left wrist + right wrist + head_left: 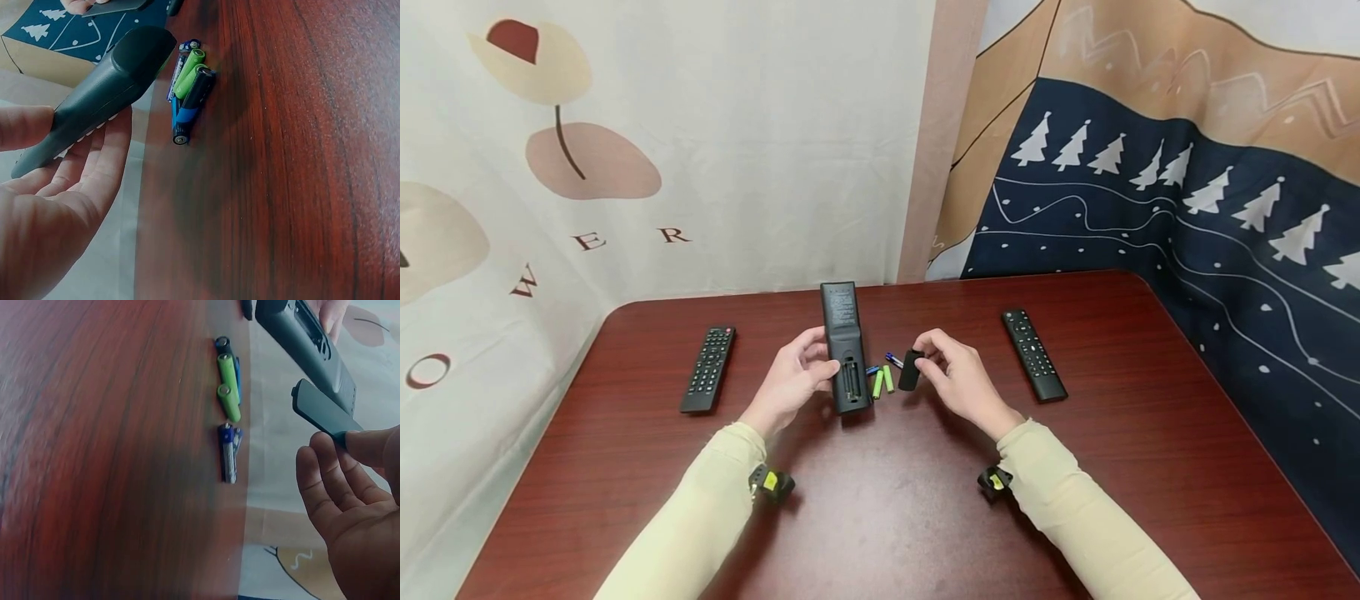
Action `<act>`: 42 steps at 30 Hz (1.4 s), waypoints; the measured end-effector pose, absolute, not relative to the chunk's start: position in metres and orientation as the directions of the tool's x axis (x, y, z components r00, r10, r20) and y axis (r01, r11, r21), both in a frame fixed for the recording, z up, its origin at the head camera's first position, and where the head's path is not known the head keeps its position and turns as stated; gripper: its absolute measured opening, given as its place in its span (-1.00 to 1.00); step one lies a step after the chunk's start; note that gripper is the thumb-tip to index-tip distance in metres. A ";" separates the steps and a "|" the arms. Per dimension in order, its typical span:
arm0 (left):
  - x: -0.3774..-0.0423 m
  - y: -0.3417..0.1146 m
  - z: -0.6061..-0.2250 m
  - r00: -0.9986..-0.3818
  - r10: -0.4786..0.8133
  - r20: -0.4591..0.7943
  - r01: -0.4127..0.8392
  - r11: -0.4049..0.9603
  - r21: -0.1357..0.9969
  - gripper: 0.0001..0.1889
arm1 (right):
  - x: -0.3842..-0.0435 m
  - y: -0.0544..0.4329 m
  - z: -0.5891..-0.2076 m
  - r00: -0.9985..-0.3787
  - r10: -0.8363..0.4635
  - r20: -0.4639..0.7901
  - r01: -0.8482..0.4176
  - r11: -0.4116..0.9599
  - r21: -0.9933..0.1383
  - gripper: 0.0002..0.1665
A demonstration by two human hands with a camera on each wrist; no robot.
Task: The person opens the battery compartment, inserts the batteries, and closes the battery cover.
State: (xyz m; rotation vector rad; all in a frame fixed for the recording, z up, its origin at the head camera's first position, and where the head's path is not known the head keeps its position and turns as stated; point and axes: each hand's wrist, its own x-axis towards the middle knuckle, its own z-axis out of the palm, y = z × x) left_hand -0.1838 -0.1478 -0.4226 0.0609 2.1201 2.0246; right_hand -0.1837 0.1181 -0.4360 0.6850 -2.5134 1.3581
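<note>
My left hand [792,377] grips a black remote control [844,342], its back turned up and its battery compartment [312,328] uncovered. In the left wrist view the thumb presses one side of the remote, with the fingers curled under the other. Between thumb and fingertips, my right hand [958,377] pinches the black battery cover [322,407], held apart from the remote. On the table between the hands lie green batteries [883,382], along with dark-and-blue batteries [194,103] and blue-and-silver batteries [228,453].
A second black remote [709,367] lies keys up on the left of the reddish-brown table [910,500]. Another keypad remote [1033,354] lies on the right. Behind the table hang a pale printed curtain [760,167] and a navy tree-patterned cloth [1105,208].
</note>
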 end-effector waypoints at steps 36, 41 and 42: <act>-0.182 -0.156 -0.420 -0.977 0.158 -0.140 -0.123 0.114 0.986 -0.38 | -0.195 0.155 -0.449 -0.931 -0.305 0.203 -0.351 0.583 -0.733 -0.79; -0.182 -0.158 -0.420 -0.978 0.159 -0.138 -0.120 0.120 0.985 -0.38 | -0.197 0.157 -0.448 -0.936 -0.314 0.162 -0.328 0.599 -0.730 -0.80; -0.182 -0.158 -0.421 -0.977 0.158 -0.141 -0.122 0.122 0.985 -0.38 | -0.197 0.158 -0.448 -0.936 -0.315 0.155 -0.324 0.604 -0.728 -0.80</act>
